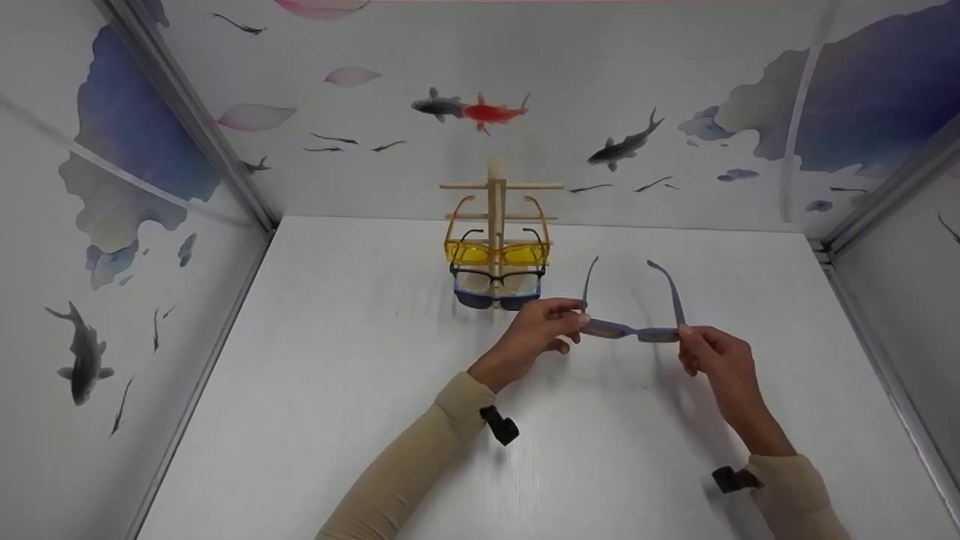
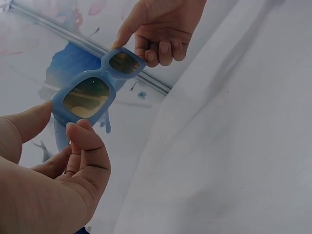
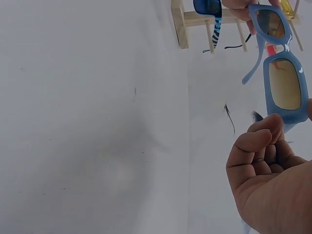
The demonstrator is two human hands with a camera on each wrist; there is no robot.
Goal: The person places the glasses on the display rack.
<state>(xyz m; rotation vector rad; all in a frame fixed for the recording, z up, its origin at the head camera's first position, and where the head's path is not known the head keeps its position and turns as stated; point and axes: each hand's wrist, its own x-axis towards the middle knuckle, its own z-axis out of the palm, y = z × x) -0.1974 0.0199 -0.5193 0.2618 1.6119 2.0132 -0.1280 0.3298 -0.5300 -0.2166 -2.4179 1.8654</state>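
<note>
A pair of light blue sunglasses [image 1: 630,331] with brownish lenses is held up above the white table between both hands. Its temples are unfolded and point away toward the back wall. My left hand [image 1: 534,334] pinches the left hinge corner of the frame. At the opposite corner, my right hand [image 1: 716,360] pinches the right side between thumb and fingers. In the left wrist view the blue sunglasses [image 2: 87,95] show both lenses, with the left thumb on the frame's outer edge. The right wrist view shows the sunglasses [image 3: 285,83] above the curled right fingers.
Just left of the held pair stands a wooden eyewear rack [image 1: 496,202] near the back wall. It bears yellow-lensed glasses [image 1: 471,253], black-framed glasses [image 1: 480,281] and dark blue sunglasses [image 1: 474,301]. Walls printed with fish enclose the white table [image 1: 337,390] on the left, back and right.
</note>
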